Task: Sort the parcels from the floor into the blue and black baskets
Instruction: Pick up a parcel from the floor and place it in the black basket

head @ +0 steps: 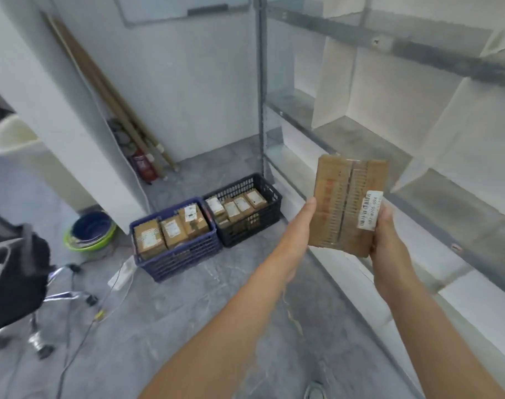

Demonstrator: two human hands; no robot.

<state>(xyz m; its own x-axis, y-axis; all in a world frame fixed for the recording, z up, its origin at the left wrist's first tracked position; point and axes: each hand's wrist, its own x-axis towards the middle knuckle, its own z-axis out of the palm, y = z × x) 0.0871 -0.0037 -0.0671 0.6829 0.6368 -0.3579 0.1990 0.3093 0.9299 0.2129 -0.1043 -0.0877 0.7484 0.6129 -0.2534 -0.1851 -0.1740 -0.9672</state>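
A brown cardboard parcel with a white barcode label is held up in front of me, to the right of the baskets. My right hand grips its lower right edge, thumb on the label. My left hand lies flat against its left side with straight fingers. On the floor stand the blue basket with three brown parcels and, touching its right side, the black basket with several labelled parcels.
A metal shelf rack with white dividers runs along the right. A green basin with a blue bowl, a red extinguisher and leaning poles are at the back left. A black office chair and cables lie left.
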